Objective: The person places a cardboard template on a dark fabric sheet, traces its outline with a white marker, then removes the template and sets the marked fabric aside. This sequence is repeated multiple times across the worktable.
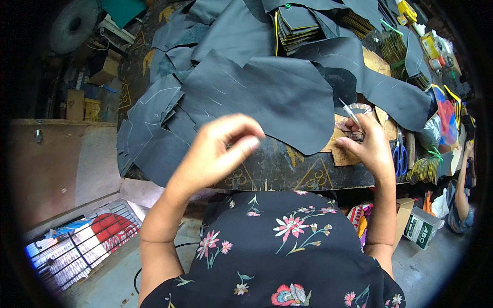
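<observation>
My left hand [218,151] hovers above the near edge of the dark worktable [277,172], fingers curled loosely with nothing visibly in it. It is just in front of a large dark grey leather sheet [277,92] spread on the table. My right hand [367,146] rests at the table's right part and holds a thin silver pen [352,114] upright. It sits over brown cardboard patterns [343,154] beside the sheet's right edge.
More grey leather pieces [154,128] overlap at the left and back. Stacks of cut pieces [295,28] stand at the back. Blue-handled scissors [399,156] lie right of my hand. A wire crate [82,246] sits on the floor left; another person [462,190] is at the right.
</observation>
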Tool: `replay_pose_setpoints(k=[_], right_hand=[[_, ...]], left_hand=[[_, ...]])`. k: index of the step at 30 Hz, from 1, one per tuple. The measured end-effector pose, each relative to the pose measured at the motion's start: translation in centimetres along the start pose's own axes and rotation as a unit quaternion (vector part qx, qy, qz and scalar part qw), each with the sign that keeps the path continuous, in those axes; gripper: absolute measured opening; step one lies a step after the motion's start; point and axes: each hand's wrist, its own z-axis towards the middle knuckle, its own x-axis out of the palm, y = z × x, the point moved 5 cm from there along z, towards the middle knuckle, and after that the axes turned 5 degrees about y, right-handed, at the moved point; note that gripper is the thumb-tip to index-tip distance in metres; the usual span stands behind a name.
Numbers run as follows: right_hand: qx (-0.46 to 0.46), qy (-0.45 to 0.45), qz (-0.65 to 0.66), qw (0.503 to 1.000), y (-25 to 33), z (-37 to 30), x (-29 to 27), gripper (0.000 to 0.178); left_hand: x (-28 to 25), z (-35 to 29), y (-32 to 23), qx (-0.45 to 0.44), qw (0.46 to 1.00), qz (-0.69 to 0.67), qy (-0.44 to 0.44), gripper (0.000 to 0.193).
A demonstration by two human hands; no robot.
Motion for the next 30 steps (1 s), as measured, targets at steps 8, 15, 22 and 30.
replay_pose_setpoints(k=[8,15,22,30], right_hand=[[0.042,0.012,-0.03,0.999,0.9,-0.9,1.7,0.046],[0.071,0.032,0.025,0.997,0.5,-0.6,2.4,0.046],[0.03,-0.019,0.1,0.994,-1.1,0.2,-0.2,0.021],[0.016,-0.04,0.248,0.968,-4.9,0.7,-2.0,0.011]], left_hand=[[-6.2,2.6,1.3,0.009,0.874,0.423,-0.24,0.072],[-6.9,3.4,3.0,-0.021,0.853,0.46,-0.246,0.086],[-8.9,3.8,2.4,0.044,0.902,0.31,-0.297,0.035],[-11.7,1.4,1.7,-0.039,0.974,0.106,-0.194,0.044]])
